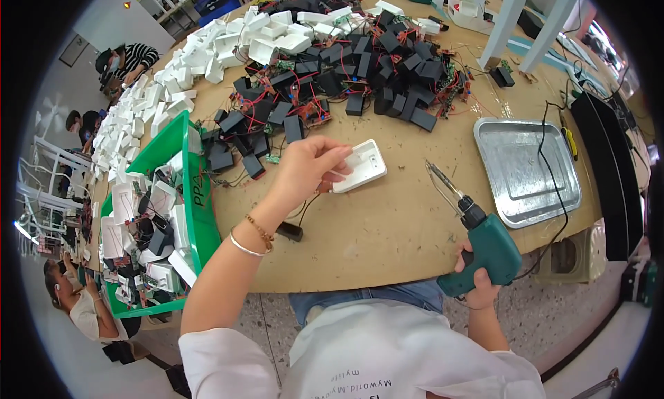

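The left hand (315, 165) grasps one white case (366, 167) near its left end, thumb and fingers pinched over the rim. The case is hollow side up, above the middle of the table (373, 250); the fingers hide part of it. The right hand (481, 281) is wrapped around the grip of one green soldering gun (494, 250), whose tip points up and away, to the right of the case and apart from it.

Two bands circle the left wrist: a bangle (247, 247) and a beaded bracelet (261, 233). One black block (290, 231) lies just beside that wrist, partly hidden by it.

Right of the gun is one metal tray (529, 174), with a black cord (548, 160) crossing it. One yellow-handled tool (570, 143) lies beyond the tray's right edge. Left of the forearm, one green bin (196, 191) holds cases, wires and boards, too jumbled to count.

Beyond the hands, a heap of black boxes (363, 63) with red wires blocks the table's middle; white cases (232, 46) pile behind and left of it. Both are too many to count. Two white posts (508, 25) rise at far right. At least three other people (138, 56) are at left.
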{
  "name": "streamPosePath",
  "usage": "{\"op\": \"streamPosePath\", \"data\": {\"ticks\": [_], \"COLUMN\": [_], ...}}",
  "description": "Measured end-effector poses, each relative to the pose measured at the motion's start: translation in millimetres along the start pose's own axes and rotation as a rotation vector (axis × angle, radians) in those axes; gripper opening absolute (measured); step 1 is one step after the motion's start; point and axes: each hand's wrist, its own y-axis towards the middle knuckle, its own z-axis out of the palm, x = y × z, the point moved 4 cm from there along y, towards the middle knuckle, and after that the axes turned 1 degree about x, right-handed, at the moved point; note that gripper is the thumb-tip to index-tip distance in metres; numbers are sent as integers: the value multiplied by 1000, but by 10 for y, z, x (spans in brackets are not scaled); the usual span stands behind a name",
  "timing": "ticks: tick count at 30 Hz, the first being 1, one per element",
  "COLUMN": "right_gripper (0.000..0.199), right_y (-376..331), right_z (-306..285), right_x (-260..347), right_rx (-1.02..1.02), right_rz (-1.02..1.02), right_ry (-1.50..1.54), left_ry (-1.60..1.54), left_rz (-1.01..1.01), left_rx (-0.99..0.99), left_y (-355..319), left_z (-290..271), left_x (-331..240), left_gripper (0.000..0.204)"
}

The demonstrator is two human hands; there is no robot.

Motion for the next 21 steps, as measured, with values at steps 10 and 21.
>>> {"op": "streamPosePath", "data": {"ticks": [10,21], "right_gripper": [66,53], "right_y": [-24,301], "right_z": [-2,799], "right_x": [26,476], "right_rx": [37,223], "right_rz": [9,78], "right_ry": [-26,-115], "left_ry": [-193,-203], "left_rz": [235,174], "left_rx": [-126,398], "left_y": [-220,-942], "left_z": [196,873], "left_x": [123,106], "left_gripper": [22,18]}}
